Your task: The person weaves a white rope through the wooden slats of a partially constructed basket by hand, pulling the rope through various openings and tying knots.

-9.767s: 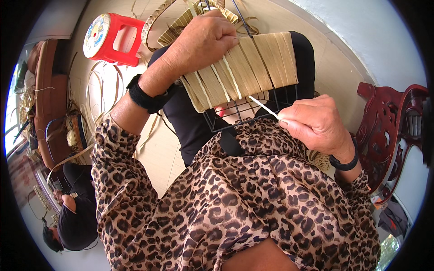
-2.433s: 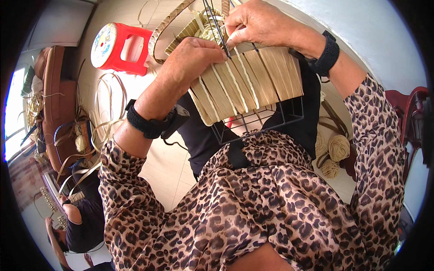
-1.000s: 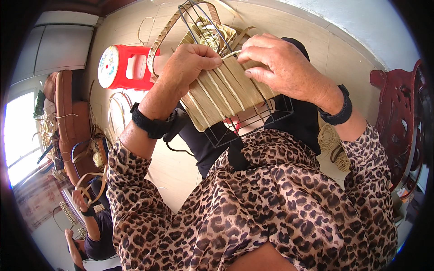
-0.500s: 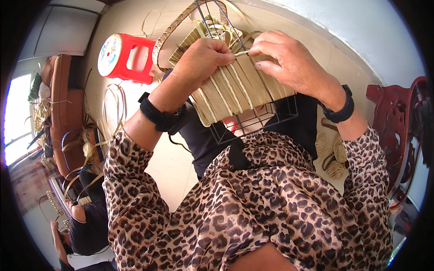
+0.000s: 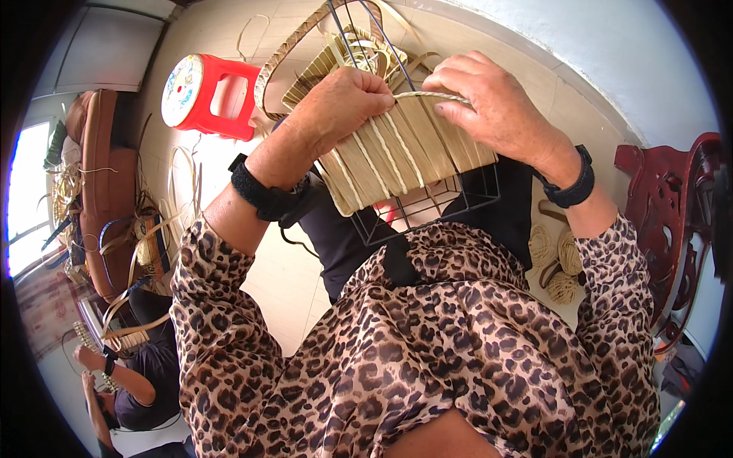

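A wire basket frame [image 5: 427,223] rests on my lap, partly covered by a panel of flat tan straw strips [image 5: 416,149]. Pale twisted cords [image 5: 391,149] run in rows across the strips. At the panel's far edge, my left hand [image 5: 347,103] pinches a pale cord [image 5: 422,94] between thumb and fingertips. The cord stretches along that edge to my right hand [image 5: 492,103], where thumb and curled fingers close around it. Where the cord passes inside my right fingers is partly hidden.
Beyond my hands lies a straw basket [image 5: 305,90] with a braided handle [image 5: 267,76] and loose strips. A red stool [image 5: 229,95] stands left. Cord bundles [image 5: 566,286] lie by my right leg, near a carved wooden chair [image 5: 664,198]. Another person [image 5: 141,389] works at lower left.
More cord now shows between my hands along the far edge, reaching into my right fingers. Both hands stay nearly in place. The other person's hands have come up.
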The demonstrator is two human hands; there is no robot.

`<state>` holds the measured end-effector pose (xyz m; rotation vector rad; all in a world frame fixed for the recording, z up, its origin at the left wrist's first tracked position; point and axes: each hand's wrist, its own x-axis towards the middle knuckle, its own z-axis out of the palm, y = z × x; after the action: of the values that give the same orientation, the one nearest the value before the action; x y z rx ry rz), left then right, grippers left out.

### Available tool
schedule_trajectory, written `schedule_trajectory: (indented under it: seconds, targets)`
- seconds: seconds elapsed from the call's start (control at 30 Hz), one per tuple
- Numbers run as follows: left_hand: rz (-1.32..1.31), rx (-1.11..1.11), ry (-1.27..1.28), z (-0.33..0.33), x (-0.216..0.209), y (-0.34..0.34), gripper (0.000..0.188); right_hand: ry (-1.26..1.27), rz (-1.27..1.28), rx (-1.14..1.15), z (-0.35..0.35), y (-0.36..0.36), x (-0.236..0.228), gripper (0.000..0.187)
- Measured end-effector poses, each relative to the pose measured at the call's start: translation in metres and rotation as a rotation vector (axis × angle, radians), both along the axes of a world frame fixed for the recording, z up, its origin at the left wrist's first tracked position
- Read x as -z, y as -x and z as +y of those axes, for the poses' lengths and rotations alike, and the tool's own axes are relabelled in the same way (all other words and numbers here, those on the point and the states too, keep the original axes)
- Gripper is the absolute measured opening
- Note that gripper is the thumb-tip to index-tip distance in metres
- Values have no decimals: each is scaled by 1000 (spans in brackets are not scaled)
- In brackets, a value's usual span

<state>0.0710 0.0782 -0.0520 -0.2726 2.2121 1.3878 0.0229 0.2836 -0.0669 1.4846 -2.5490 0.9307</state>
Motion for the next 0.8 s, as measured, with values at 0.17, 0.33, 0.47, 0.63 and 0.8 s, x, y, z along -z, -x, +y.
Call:
schedule_trajectory:
  seconds: [0.17,0.33,0.47,0.63,0.8]
  targets:
    - [21,2,90,6,-9,-1,13,6,-10,17,2,0,3,18]
    - [-2,-56,12,4,-4,-1,13,41,-24,14,3,1,2,16]
    - [-15,-66,40,5,-7,-1,13,12,-20,9,5,6,2,16]
    - [27,-51,13,5,-4,-2,13,53,-45,25,1,9,-2,8]
    - [82,-67,-21,4,1,-5,14,-62,-4,70,-2,10,-1,10]
